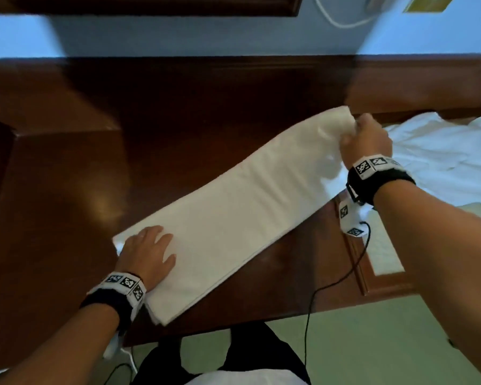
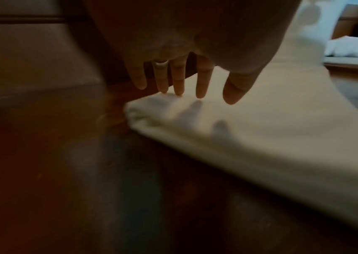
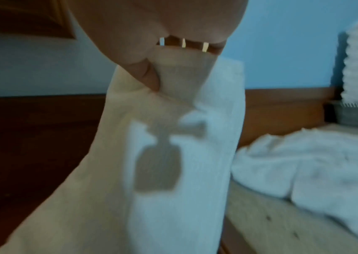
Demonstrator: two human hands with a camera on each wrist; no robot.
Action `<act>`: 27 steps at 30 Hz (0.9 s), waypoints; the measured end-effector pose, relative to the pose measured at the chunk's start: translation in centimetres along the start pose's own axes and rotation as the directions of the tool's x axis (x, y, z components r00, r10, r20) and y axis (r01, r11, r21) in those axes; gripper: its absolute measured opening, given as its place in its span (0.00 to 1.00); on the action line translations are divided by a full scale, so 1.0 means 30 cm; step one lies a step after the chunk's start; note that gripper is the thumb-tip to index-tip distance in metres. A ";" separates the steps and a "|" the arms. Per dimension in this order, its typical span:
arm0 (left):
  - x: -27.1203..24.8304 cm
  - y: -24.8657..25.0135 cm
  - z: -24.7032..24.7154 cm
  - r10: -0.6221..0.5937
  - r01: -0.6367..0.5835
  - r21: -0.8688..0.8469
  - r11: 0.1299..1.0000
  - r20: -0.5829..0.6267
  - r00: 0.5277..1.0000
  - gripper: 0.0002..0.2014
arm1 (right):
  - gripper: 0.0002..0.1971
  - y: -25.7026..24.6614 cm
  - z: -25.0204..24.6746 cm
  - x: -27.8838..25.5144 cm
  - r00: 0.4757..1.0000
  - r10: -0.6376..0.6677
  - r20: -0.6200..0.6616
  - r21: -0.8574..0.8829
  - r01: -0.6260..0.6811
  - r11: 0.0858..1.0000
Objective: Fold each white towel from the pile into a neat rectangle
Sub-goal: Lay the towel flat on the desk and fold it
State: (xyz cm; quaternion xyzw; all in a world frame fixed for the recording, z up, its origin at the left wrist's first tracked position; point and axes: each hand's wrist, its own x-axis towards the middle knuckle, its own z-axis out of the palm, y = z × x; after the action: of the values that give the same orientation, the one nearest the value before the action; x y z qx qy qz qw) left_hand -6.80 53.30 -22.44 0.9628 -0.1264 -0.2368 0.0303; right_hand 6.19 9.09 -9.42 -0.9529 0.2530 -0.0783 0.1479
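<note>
The white towel (image 1: 233, 207) lies on the dark wooden counter (image 1: 67, 168) as a long, narrow strip, already folded lengthwise, running on a slant from the near left to the far right. Its surface is smooth with faint crease lines across the middle, and the layered edges show along the near long side. The far end is bunched and lifted off the wood.

The left hand (image 1: 147, 254) rests flat on the near end, fingers (image 2: 201, 82) spread and straight, tips touching the cloth (a ring sits on one finger). The right hand (image 1: 367, 140) has a closed grip on the far end, thumb and curled fingers pinching the gathered corner.

To the right, beyond the counter's edge, a rumpled pile of white towels (image 1: 442, 151) lies on a bed (image 3: 282, 228). A black cable (image 1: 317, 293) hangs from the right wrist band.
</note>
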 end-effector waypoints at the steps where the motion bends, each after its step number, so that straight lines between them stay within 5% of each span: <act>1: -0.008 -0.027 -0.004 0.025 -0.025 0.021 0.999 0.015 1.000 0.30 | 0.11 -0.036 -0.027 0.007 0.996 -0.061 -0.066 -0.028 0.060 0.998; 6: -0.060 -0.121 -0.041 0.262 -0.264 0.150 0.953 0.034 0.964 0.19 | 0.12 -0.214 -0.065 -0.135 0.914 -0.313 -0.260 -0.171 0.275 0.946; 10: -0.076 -0.222 -0.075 0.345 -0.347 0.159 0.924 0.041 0.938 0.22 | 0.08 -0.327 0.043 -0.457 0.825 -0.503 -0.259 -0.290 0.430 0.855; 15: -0.068 -0.319 -0.155 0.338 -0.337 0.050 0.940 -0.010 0.941 0.20 | 0.09 -0.361 0.306 -0.886 0.783 -0.618 -0.071 -0.340 0.564 0.753; 17: -0.054 -0.323 -0.168 0.377 -0.377 0.020 0.926 -0.086 0.922 0.21 | 0.06 -0.355 0.415 -1.017 0.759 -0.651 0.023 -0.339 0.619 0.709; 19: -0.040 -0.307 -0.162 0.446 -0.442 0.061 0.895 -0.147 0.883 0.19 | 0.13 -0.348 0.502 -1.127 0.737 -0.669 0.097 -0.342 0.656 0.673; 23: -0.011 -0.219 -0.136 0.602 -0.555 0.254 0.792 -0.181 0.778 0.22 | 0.11 -0.318 0.554 -1.219 0.809 -0.585 0.060 -0.340 0.568 0.750; 27: 0.037 -0.127 -0.121 0.683 -0.615 0.414 0.670 -0.020 0.730 0.30 | 0.21 -0.273 0.518 -1.206 0.939 -0.310 0.150 -0.330 0.343 0.879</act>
State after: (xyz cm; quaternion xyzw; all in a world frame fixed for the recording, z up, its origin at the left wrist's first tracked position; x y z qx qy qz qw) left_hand -3.28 56.70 -20.17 0.8573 -0.5017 -0.0964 -0.0633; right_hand -17.69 37.92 -24.14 -0.9954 0.0913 -0.0113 -0.0284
